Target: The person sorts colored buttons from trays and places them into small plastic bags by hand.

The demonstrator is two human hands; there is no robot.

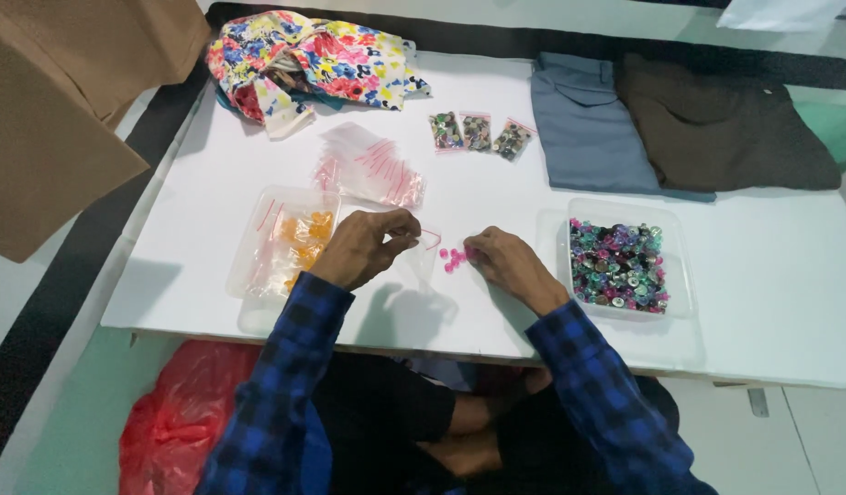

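My left hand pinches a small clear zip bag with a red seal strip, held just above the white board. My right hand rests to its right, fingertips touching a few pink buttons that lie between the two hands. Whether the right fingers hold one of them is hard to tell. A clear tub of mixed coloured buttons stands right of my right hand. A clear tray with orange buttons and bags lies left of my left hand.
A pile of empty zip bags lies behind the hands, with three filled bags further back. Floral cloth, blue folded cloth and brown cloth lie along the far edge. A red plastic bag sits below left.
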